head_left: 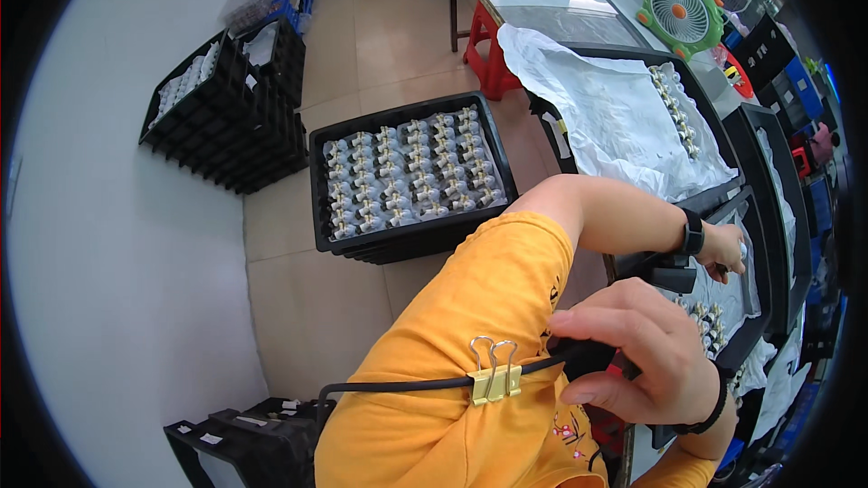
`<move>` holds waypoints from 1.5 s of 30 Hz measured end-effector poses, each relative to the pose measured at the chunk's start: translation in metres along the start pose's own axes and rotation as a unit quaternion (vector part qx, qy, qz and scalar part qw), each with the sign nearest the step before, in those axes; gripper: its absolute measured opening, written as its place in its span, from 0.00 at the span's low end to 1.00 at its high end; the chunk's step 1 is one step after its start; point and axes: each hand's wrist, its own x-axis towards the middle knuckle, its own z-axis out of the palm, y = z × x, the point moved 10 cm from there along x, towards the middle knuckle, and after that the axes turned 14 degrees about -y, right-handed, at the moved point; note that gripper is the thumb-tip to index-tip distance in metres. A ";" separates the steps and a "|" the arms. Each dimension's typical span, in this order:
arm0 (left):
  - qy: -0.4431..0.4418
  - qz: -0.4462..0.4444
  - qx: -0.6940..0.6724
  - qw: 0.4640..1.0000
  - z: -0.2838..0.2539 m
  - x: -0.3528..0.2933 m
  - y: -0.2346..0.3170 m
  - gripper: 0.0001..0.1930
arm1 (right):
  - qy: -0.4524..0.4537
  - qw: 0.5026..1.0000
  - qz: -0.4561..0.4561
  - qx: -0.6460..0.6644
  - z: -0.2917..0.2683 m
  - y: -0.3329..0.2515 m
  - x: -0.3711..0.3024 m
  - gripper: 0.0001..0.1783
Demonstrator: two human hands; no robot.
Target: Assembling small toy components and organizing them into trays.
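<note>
Tiled floor at upper left carries a black tray [411,176] of small grey parts, while at lower right I see my right hand [633,361] curled around a black cable [407,386], and my left hand [723,253] pinching a small part over the desk tray [755,325].

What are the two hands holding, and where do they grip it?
One hand, near the chest, grips the black cable at its thick end by the yellow shirt. The other hand reaches into a black tray; what it holds cannot be told.
</note>
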 end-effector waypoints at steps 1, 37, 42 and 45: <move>-0.001 -0.001 0.001 1.000 0.000 -0.001 -0.001 0.25 | -0.005 0.999 -0.034 -0.004 0.004 -0.007 0.001 0.20; 0.173 0.124 -0.059 0.975 -0.048 -0.053 0.079 0.17 | 0.404 0.819 0.233 0.335 -0.047 0.229 -0.220 0.21; 0.223 0.181 -0.100 0.953 -0.069 -0.061 0.088 0.19 | 0.313 0.815 0.215 0.438 -0.003 0.228 -0.175 0.28; 0.248 0.203 -0.069 0.945 -0.061 -0.068 0.098 0.17 | 0.351 0.760 0.186 0.514 0.004 0.237 -0.178 0.28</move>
